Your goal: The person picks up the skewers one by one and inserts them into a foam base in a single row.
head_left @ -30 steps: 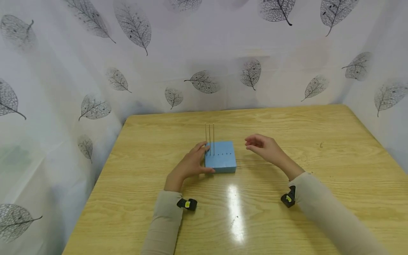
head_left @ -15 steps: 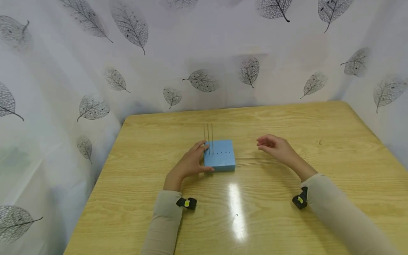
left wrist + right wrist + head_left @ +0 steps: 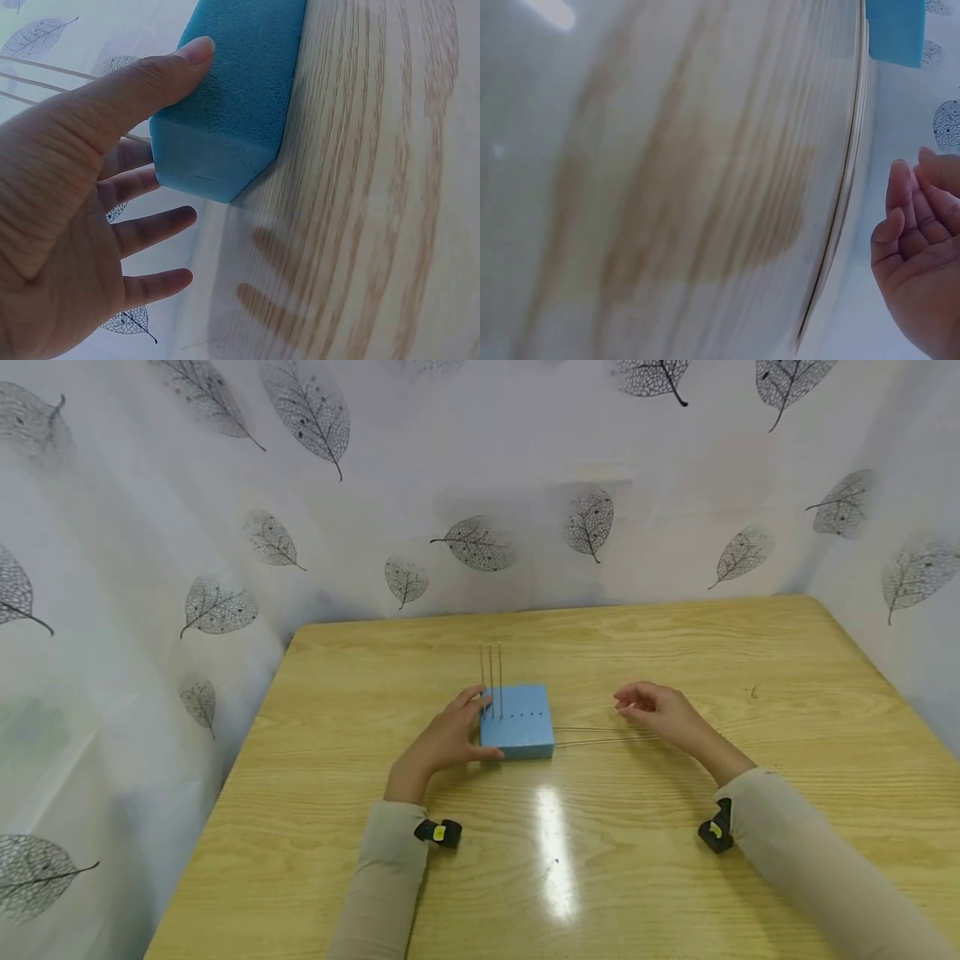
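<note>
Gripping the left end of a blue block [image 3: 525, 731] with the left hand [image 3: 442, 739], pressing the thumb [image 3: 161, 79] to the near face and setting other fingertips at the far left corner. Spreading two fingers [image 3: 157, 227] apart from the block, as seen in the left wrist view. Bending the right hand [image 3: 670, 718] into a loose, half-open curl with nothing in hold, raised over the table [image 3: 337, 710] and well apart from the block on its right.

Set flat on the table between both hands, the near face toward the wearer, with three upright sticks [image 3: 491, 681] standing in a row in the left part and small holes [image 3: 522, 715] continuing the same line rightward. Showing also two lying sticks [image 3: 600, 742] stretched out from the block's right side, running beneath the right hand; cannot tell whether touching the block.

Dressed in pale sleeves [image 3: 386, 868], with a black wrist device [image 3: 447, 833] at the left cuff and a matching device [image 3: 715, 831] at the right. Lit by a bright reflection [image 3: 555, 860] nearer than the block. Bordered behind and at both sides by white leaf-printed cloth [image 3: 525, 460].
</note>
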Tool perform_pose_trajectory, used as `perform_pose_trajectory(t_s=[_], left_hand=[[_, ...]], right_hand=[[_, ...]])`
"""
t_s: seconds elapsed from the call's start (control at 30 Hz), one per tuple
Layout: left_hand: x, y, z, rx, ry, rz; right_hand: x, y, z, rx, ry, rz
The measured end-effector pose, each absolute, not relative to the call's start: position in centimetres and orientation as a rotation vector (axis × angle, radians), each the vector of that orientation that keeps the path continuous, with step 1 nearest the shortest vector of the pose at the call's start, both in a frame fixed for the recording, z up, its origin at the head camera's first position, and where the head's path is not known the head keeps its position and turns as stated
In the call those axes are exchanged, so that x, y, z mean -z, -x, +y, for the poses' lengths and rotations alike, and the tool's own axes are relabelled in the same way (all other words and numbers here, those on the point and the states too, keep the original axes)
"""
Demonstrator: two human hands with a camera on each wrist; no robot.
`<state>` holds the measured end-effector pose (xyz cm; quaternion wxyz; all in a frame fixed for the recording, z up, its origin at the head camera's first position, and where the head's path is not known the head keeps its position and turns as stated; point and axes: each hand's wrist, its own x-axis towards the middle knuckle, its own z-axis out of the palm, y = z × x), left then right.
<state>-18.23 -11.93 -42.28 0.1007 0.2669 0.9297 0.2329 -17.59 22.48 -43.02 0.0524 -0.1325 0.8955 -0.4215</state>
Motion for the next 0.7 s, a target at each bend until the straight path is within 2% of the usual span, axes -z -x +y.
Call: perform_pose_trajectory(t_s=[0.43,0.7], left_hand=[[42.1,18.2,-11.9,-0.688,-0.794,2.742],[42.2,18.2,-12.0,-0.688,-0.806,2.738]], right_hand=[[43.7,17.9,23.1,1.052,0.384,2.722],[44.1,18.0,23.0,1.012,0.465,2.727]])
